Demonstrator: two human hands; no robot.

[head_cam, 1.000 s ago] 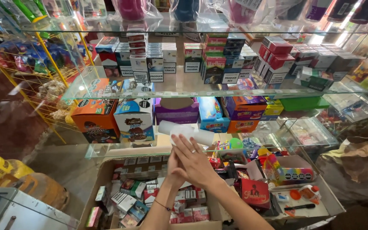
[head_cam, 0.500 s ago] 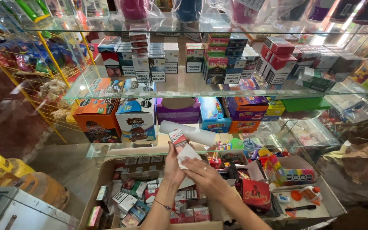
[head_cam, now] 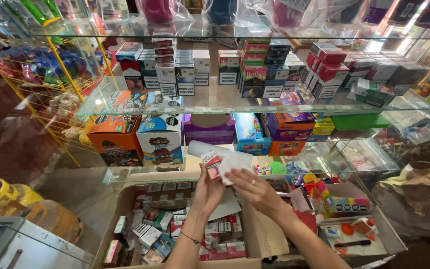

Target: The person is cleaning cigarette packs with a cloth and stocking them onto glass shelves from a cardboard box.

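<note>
My left hand [head_cam: 207, 192] pinches a small red-and-white pack [head_cam: 211, 163] by its lower end, long axis upright and tilted slightly left, above the open cardboard box [head_cam: 125, 209]. My right hand [head_cam: 255, 189] is nearest the stiff white card [head_cam: 235, 162] just right of the pack, fingers spread flat against it.
</note>
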